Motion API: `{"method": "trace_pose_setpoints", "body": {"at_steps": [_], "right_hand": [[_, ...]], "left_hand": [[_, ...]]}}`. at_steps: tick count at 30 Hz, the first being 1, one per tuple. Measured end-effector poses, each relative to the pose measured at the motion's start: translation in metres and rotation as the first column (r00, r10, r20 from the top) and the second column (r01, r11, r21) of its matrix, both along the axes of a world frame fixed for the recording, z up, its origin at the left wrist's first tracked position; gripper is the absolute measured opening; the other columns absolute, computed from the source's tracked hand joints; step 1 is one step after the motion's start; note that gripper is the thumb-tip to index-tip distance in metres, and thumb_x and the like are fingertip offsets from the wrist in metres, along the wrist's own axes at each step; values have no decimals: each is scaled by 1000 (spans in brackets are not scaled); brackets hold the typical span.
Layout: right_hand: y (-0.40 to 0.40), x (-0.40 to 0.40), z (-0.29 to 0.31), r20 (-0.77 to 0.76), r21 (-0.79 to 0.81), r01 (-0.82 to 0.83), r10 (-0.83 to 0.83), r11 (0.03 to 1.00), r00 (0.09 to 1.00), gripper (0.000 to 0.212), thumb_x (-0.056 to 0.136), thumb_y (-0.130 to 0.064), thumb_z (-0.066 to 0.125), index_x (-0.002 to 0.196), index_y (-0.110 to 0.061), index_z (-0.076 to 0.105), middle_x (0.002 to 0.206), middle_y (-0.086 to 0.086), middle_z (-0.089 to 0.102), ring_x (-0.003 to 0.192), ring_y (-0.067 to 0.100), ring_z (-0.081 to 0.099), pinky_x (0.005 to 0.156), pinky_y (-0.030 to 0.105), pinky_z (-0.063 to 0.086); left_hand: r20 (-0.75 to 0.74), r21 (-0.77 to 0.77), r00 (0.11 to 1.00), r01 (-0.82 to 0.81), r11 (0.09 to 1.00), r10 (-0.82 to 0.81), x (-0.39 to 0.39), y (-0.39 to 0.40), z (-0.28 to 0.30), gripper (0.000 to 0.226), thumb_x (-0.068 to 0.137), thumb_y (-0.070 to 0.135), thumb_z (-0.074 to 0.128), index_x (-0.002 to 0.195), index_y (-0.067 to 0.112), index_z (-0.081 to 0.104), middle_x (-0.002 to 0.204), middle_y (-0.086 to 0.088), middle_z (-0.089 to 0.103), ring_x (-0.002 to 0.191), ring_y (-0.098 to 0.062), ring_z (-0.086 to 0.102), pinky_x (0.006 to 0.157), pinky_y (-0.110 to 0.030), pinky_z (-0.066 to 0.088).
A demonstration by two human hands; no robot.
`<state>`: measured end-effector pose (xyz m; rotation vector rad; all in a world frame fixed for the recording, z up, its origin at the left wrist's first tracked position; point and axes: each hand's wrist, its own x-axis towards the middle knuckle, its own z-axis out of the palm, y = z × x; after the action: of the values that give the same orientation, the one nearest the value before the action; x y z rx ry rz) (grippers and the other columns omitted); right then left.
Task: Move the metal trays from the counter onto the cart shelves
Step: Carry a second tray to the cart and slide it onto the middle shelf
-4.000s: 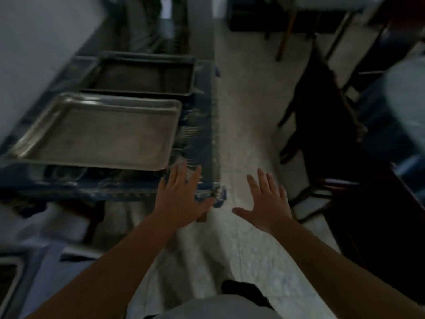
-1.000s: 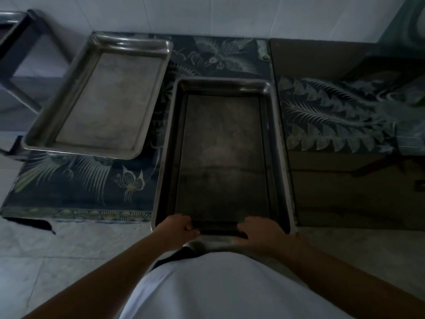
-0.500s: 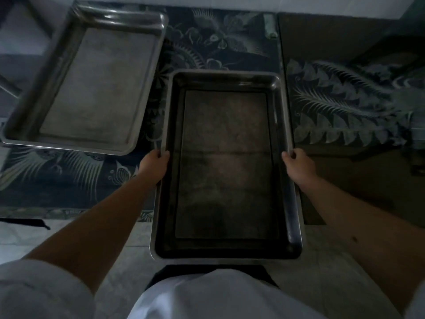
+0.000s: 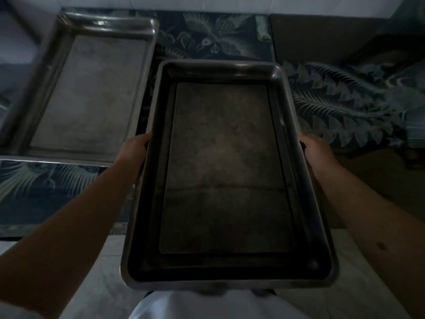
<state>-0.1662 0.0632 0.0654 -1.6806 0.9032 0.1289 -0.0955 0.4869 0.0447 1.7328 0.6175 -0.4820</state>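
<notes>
A deep, dark metal tray fills the middle of the head view, held up off the counter and close to my body. My left hand grips its left long rim and my right hand grips its right long rim, both about halfway along. A second, shallower silver tray lies flat on the counter at the upper left, apart from my hands. No cart shelves show in this view.
The counter has a dark top with pale feather and bird patterns and runs along a white tiled wall. Its front edge lies under my forearms. Pale floor tiles show below, beside my white shirt.
My hands went from the tray's near end to its two long sides. The deep tray has come up off the counter and toward me, so it looks larger now.
</notes>
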Motion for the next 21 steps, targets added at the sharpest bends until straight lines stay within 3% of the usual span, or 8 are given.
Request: {"method": "trace_pose_setpoints", "body": {"at_steps": [3,5,7,9,12,16,19,21], "right_hand": [[6,-16,27,44,-23,-17,18,1000,999,25,79,-49,60,77,-28,73,72,2,72,62,17,70,51,26,51],[10,-27,36,65,-33,-3,5,999,998,26,81,-47,60,78,-25,74,74,4,73,66,21,71,59,32,54],[13,-33,43,87,-15,25,-24,1000,996,26,83,-45,61,78,-24,74,77,6,73,70,23,71,66,36,55],[18,-37,48,129,0,17,-17,1000,991,24,85,-44,60,78,-27,75,76,2,74,66,18,71,62,32,52],[25,-36,55,177,-19,-44,47,999,983,22,86,-42,57,78,-32,75,72,-3,73,63,14,70,61,30,49],[35,-20,60,232,-91,-187,204,978,951,22,89,-29,57,79,-16,72,73,2,68,70,16,65,65,27,45],[57,0,64,290,-138,-348,374,927,881,15,88,-16,58,82,-11,70,77,7,66,72,14,62,59,18,43],[82,9,65,302,-175,-480,510,860,805,14,88,-11,57,88,-7,71,83,10,67,75,12,60,60,15,43]], "left_hand": [[51,100,999,4,995,-9,-18,5,19,47,73,64,61,78,21,78,79,-14,75,74,-32,73,64,-38,57],[111,211,988,84,974,-109,-30,9,28,43,85,58,50,81,23,75,88,-20,71,81,-33,70,73,-45,57],[190,319,943,203,926,-273,-38,12,41,36,90,46,49,101,23,74,104,-25,69,95,-37,68,86,-51,55],[233,463,888,257,848,-396,-44,14,55,36,98,25,52,127,8,64,119,-28,65,107,-41,64,92,-47,50],[278,623,833,223,750,-479,-64,20,72,34,97,4,54,130,0,60,119,-33,63,109,-45,61,85,-44,44],[332,550,885,100,829,-327,-117,30,83,42,88,28,50,122,9,65,113,-24,68,103,-37,64,85,-42,49],[285,391,959,-120,913,4,-168,45,80,47,94,40,46,125,9,64,119,-22,67,107,-37,64,90,-43,51],[227,269,943,-301,915,243,-208,57,74,42,101,40,44,122,11,66,115,-17,69,97,-30,66,75,-33,51]]}}
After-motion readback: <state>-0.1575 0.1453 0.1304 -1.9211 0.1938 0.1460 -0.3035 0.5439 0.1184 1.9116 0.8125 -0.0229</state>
